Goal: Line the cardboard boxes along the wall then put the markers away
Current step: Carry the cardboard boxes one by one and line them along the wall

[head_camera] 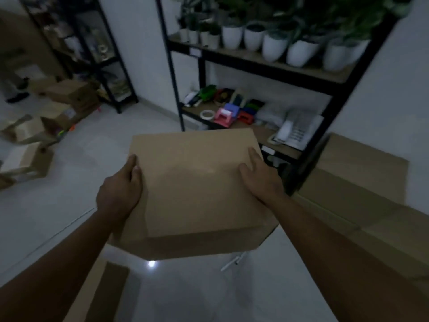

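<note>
A closed brown cardboard box (197, 189) is held up above the pale floor in the middle of the view. My left hand (119, 191) grips its left edge, thumb on top. My right hand (261, 180) holds its right side, fingers spread over the top. A larger flat cardboard box (362, 194) lies on the floor at the right by the white wall. Several more cardboard boxes (67, 94) sit open at the far left. A white marker (232, 262) lies on the floor just under the held box.
A black shelf rack (308, 73) stands ahead with white plant pots (276, 44) on top and tape dispensers, a tape roll and a phone (292, 131) below. A second rack (106, 66) stands far left. A cardboard piece (102, 291) lies at bottom left.
</note>
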